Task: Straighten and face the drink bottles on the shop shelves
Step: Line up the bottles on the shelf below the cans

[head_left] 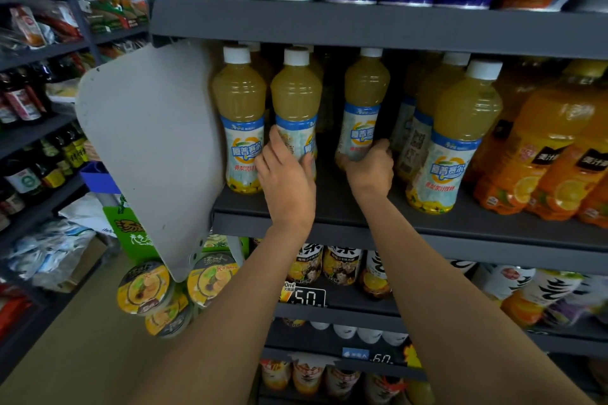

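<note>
My left hand (285, 174) grips the second pale-yellow plastic juice bottle (296, 108), my right hand (371, 168) grips the recessed one (363, 108) beyond its fingers; I'd twist labels forward, then pull flush.

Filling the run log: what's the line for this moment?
facing | left hand grips second bottle | right hand grips third bottle | both upright on shelf

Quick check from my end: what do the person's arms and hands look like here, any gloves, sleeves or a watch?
Both arms are bare up to the frame edge, with no sleeves showing. The left hand and right hand wear no gloves, and no rings, watch or bands show on the fingers or wrists.
</note>
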